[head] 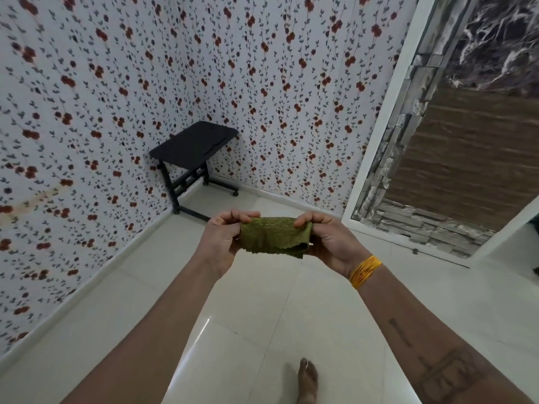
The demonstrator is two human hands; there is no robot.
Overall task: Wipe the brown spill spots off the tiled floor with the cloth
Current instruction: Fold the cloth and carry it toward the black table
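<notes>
floral walls (102, 97) filled the upper left and centre of the frame, and a pale tiled floor (248, 316) the lower half. a mirror (455, 158) leaned at right. a black table (194, 147) stood in the far corner, mid-frame. the left hand (220, 240) and right hand (329, 243) each pinched an end of the green cloth (275, 236), held folded at centre above the floor. a yellow band (365, 271) circled the right wrist. a bare foot (307, 380) showed at bottom. any spots were perhaps lost in blur.

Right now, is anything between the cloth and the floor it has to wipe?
Nothing visible. Both hands, left hand and right hand, hold the green cloth up in the air, with only bare tiled floor below. No brown spots show here.
</notes>
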